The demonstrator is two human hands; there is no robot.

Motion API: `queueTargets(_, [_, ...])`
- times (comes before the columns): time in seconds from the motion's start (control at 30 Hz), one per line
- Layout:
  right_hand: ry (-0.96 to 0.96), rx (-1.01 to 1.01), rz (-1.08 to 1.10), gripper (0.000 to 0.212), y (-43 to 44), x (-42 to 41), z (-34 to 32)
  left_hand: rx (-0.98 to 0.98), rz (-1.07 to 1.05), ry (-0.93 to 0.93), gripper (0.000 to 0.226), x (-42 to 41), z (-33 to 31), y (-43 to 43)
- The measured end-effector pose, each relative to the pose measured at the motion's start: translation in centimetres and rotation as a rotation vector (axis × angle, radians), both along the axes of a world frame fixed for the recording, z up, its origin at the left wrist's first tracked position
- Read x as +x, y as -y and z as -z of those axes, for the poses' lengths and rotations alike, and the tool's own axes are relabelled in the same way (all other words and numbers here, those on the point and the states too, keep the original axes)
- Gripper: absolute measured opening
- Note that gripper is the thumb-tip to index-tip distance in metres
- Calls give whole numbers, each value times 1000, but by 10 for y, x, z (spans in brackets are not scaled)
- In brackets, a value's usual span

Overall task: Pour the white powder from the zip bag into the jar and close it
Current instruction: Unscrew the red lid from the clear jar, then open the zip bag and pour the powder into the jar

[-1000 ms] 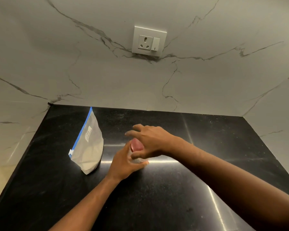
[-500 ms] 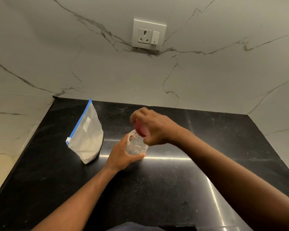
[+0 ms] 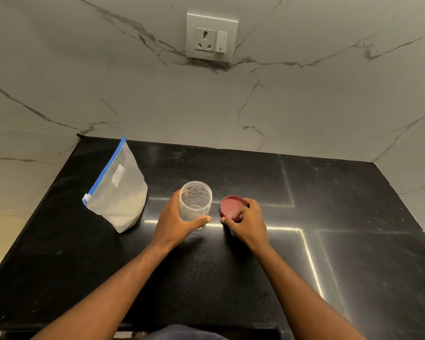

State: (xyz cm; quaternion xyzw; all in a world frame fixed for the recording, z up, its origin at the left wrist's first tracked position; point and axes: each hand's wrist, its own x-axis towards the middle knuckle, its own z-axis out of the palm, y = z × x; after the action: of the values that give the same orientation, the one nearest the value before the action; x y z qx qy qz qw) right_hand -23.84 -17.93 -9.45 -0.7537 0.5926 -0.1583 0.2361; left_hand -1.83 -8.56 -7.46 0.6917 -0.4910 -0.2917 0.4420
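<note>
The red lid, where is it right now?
In the head view the red lid sits upside down on the black countertop, just right of the open clear jar, with the right hand on it.

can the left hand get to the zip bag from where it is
Probably yes, once it lets go of the jar. The left hand sits just right of the bag, with only bare counter between them.
</note>
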Motion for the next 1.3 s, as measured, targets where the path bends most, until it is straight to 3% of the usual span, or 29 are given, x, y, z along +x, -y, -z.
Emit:
queueTargets(0.13, [63, -32, -32, 34, 0, 3, -11, 12, 10, 19, 125, 0, 0, -7])
queueTargets(0.23, [240, -218, 0, 20, -4, 10, -35, 50, -39, 27, 134, -2, -14, -20])
queueTargets(0.3, [369, -317, -30, 12, -6, 23, -61, -14, -87, 5, 115, -2, -27, -33])
queueTargets(0.37, [464, -371, -115, 10, -8, 44, -91, -108, -142, -55, 82, 2, -44, -48])
queueTargets(0.47, [588, -364, -354, 7, -17, 81, -132, -213, -264, -72, 38, 14, -70, -73])
queueTargets(0.53, [595, -344, -530, 7, -25, 108, -150, -282, -329, -5, 25, 25, -86, -86])
queueTargets(0.7, [386, -249, -847, 28, -43, 173, -177, -378, -518, 178, 17, 62, -101, -111])
queueTargets(0.87, [45, -346, -1152, 44, -54, 221, -190, -315, -674, 147, 34, 84, -94, -130])
queueTargets(1.03, [-196, -481, -1320, 31, -53, 251, -196, -250, -649, 77, 28, 91, -87, -130])
queueTargets(1.3, [-283, -598, -1394, 24, -52, 262, -193, -308, -657, 83, 24, 97, -82, -130])
